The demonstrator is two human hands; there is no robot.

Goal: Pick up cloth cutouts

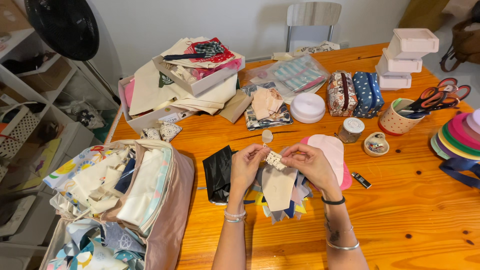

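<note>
Both my hands meet over the middle of the wooden table. My left hand and my right hand pinch a small cream, lacy trim piece between their fingertips. Under them lies a stack of pennant-shaped fabric pieces, beige on top with coloured ones fanned beneath. A black fabric piece lies just left of my left hand. A pink oval shape sits behind my right hand.
An open bag stuffed with fabrics stands at the left. Boxes of cloth sit at the back. A small jar, patterned pouches, a cup of scissors, stacked white boxes and coloured discs fill the right.
</note>
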